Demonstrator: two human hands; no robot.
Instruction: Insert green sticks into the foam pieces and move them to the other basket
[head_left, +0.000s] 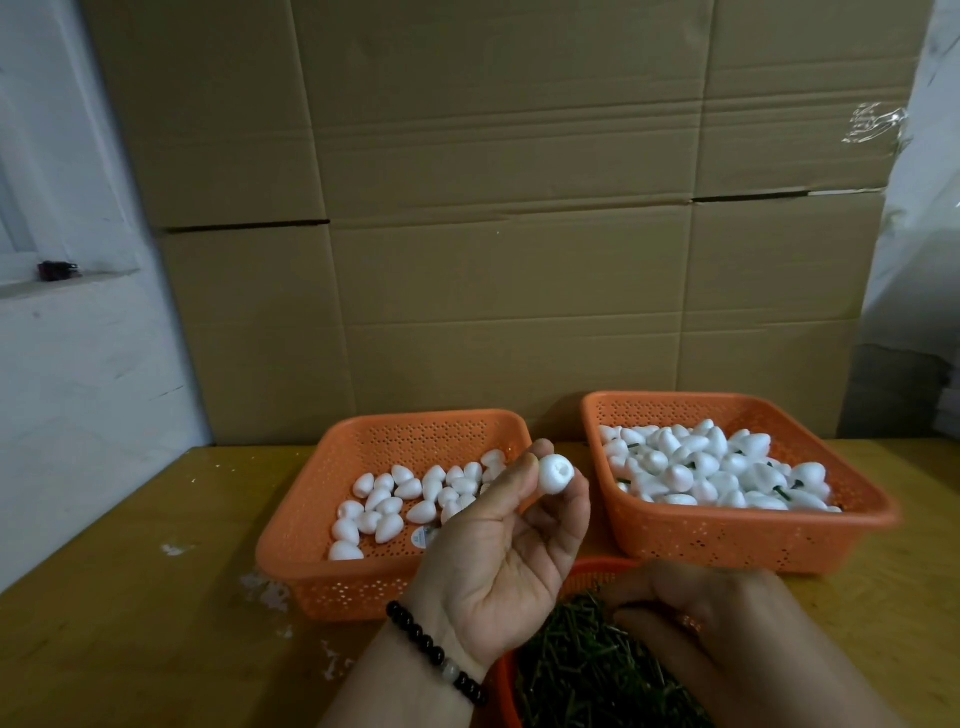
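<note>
Three orange baskets are seen on the counter (130, 597): the left basket (311, 525) with roughly thirty plain foam pieces (387, 501), the right basket (753, 540) heaped with stick-fitted pieces (711, 467) (too many to count), and a third basket (501, 686) of green sticks (587, 670) at lower centre. One foam piece (556, 472) is pinched by the left hand (498, 561) at centre frame, above the sticks. The right hand (701, 618) is curled over the sticks; its grip cannot be told.

Bare counter (130, 597) lay open to the left of the left basket (311, 525). Only a narrow gap parted it from the right basket (727, 540), and the raised left hand (498, 551) stood before that gap. Cardboard boxes (493, 234) walled the far side
</note>
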